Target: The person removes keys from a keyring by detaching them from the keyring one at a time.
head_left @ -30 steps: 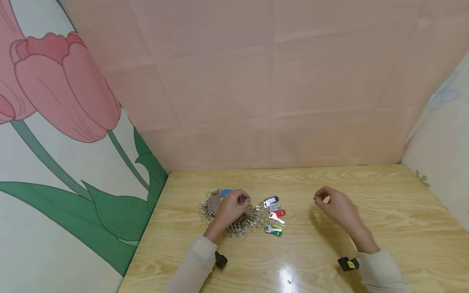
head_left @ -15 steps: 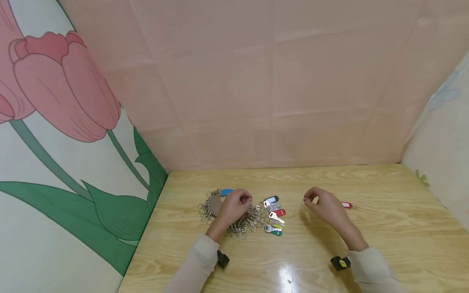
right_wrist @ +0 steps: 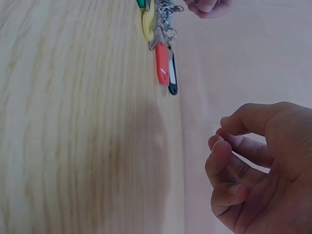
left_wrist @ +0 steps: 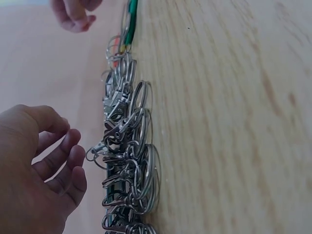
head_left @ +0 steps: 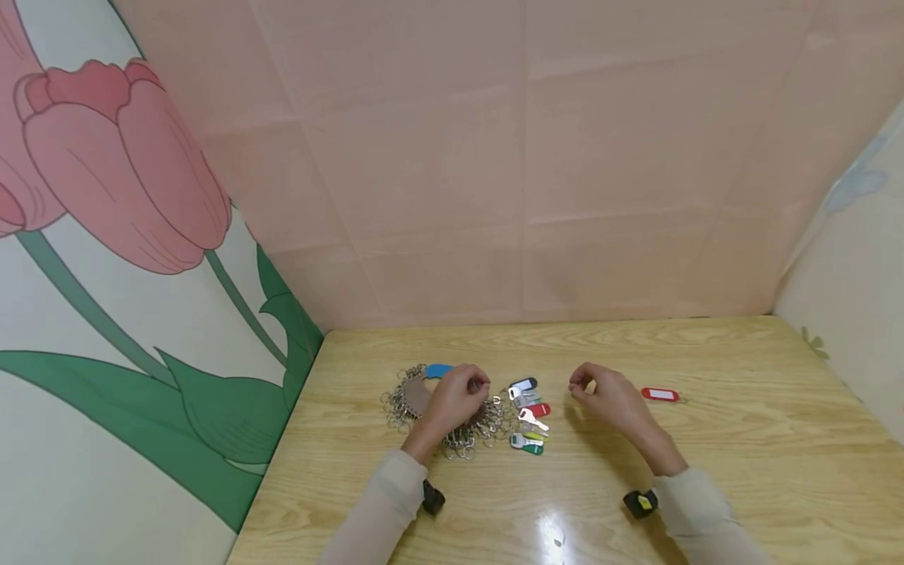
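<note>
My left hand hovers over the right part of a round brown-and-blue holder fringed with metal split rings. Its fingers are loosely curled, thumb near the forefinger, and nothing is between them in the left wrist view. To the right lies a row of keys with coloured tags: a dark tag, a red tag and a green tag among them. My right hand is raised beyond that row, fingers loosely bent and holding nothing in the right wrist view.
A single red key tag lies apart on the wooden table, right of my right hand. A pink wall covering rises at the table's back edge, and a tulip-patterned panel stands at the left.
My right hand has moved left toward the tagged keys, bringing the lone red tag behind it into view. The left hand has shifted slightly right; the holder and tagged keys stay put.
</note>
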`<action>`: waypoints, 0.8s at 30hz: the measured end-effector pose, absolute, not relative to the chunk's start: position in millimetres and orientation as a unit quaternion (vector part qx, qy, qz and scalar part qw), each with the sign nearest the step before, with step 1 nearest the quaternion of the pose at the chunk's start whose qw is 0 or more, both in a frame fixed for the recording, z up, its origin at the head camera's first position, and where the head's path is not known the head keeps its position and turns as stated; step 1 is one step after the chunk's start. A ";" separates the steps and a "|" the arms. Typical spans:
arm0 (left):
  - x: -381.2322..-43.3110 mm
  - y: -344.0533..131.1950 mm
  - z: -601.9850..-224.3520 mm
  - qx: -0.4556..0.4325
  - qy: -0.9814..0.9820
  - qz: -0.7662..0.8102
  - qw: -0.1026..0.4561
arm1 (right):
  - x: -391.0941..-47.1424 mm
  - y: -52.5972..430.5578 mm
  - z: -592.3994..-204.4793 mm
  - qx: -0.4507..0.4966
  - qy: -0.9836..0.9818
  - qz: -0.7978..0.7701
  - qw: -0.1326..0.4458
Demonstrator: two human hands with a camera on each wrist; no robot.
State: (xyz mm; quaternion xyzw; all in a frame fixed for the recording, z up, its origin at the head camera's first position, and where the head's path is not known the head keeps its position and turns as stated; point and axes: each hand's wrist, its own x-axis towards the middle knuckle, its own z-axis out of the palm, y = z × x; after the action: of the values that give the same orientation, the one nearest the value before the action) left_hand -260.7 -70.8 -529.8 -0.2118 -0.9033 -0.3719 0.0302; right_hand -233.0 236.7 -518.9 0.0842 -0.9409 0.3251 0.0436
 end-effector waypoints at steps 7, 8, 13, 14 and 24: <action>-263.6 -69.2 -533.3 -0.212 -0.906 -0.367 0.023 | -239.5 229.0 -522.9 0.088 -0.939 0.330 0.031; -264.0 -68.9 -533.6 -0.211 -0.906 -0.366 0.023 | -240.0 227.8 -523.2 0.088 -0.939 0.331 0.030; -266.1 -67.4 -535.2 -0.208 -0.909 -0.360 0.026 | -242.0 220.7 -523.6 0.090 -0.938 0.334 0.030; -266.3 -67.0 -535.3 -0.208 -0.909 -0.360 0.026 | -242.4 219.3 -523.9 0.092 -0.937 0.335 0.031; -269.9 -63.9 -538.2 -0.207 -0.911 -0.357 0.024 | -246.5 205.7 -527.5 0.104 -0.932 0.346 0.017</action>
State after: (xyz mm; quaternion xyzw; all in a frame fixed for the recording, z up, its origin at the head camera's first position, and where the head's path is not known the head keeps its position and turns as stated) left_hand -269.9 -63.9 -538.2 -0.2066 -0.9108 -0.3567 0.0236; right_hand -246.5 205.7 -527.5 0.1037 -0.9323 0.3461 0.0167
